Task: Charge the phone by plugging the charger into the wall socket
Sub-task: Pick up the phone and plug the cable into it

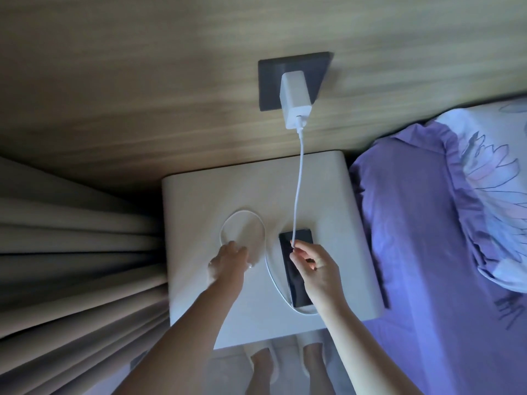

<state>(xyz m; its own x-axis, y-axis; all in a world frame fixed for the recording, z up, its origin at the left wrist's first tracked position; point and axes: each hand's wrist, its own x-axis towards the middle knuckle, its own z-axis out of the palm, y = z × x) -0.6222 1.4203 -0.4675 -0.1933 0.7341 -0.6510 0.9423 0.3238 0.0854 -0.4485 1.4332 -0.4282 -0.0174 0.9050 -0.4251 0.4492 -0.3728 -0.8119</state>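
Charger (295, 98) is sitting plugged into the dark socket (271, 81) on the wood wall. I'm pinching the cable (299, 178) with my right hand (313, 266), fingers (296, 248) closed on it just above the phone (296, 246). Phone is lying flat on the white surface (199, 195), cable looping left of it. My left hand (228, 263) is resting on the surface by the loop, fingers loosely spread, gripping nothing. Bed (427, 223) is lying to the right.

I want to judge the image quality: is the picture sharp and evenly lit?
Head view: dim, bluish light; brightest on the bed, dark by the curtain. The wood wall is motion-smeared, the left hand soft. Wide-angle bending curves the nightstand edges. No glare.
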